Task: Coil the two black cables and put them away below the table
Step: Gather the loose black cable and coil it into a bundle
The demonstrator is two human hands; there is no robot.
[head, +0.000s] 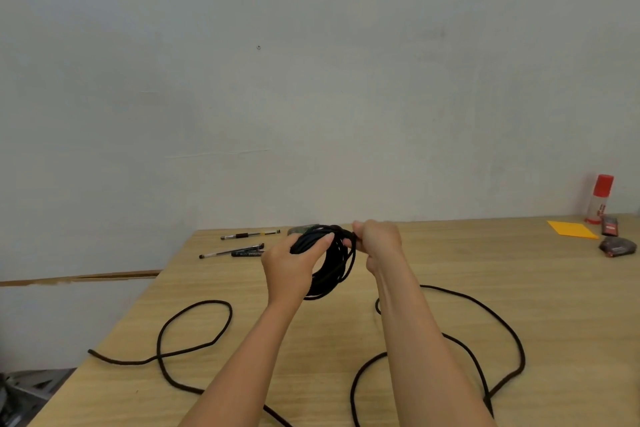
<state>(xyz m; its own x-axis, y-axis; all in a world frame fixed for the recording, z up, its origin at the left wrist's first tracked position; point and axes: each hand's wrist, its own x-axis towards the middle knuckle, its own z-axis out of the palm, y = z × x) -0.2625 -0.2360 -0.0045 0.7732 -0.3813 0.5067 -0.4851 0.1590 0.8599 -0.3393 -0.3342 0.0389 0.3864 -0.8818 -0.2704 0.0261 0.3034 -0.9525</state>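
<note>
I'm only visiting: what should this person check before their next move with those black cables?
1. Coil held securely: ok. The left hand grips its side and the right hand pinches its top.
2. Coil tied off: cannot tell. The right hand hides that spot.
3. All cable coiled: not ok. Loose cable lies in wide loops on the table.
4. Loose cable free of the pens: ok. They lie apart from it, near the far edge.
5. Storage place below the table ready: cannot tell. It is out of view.
</note>
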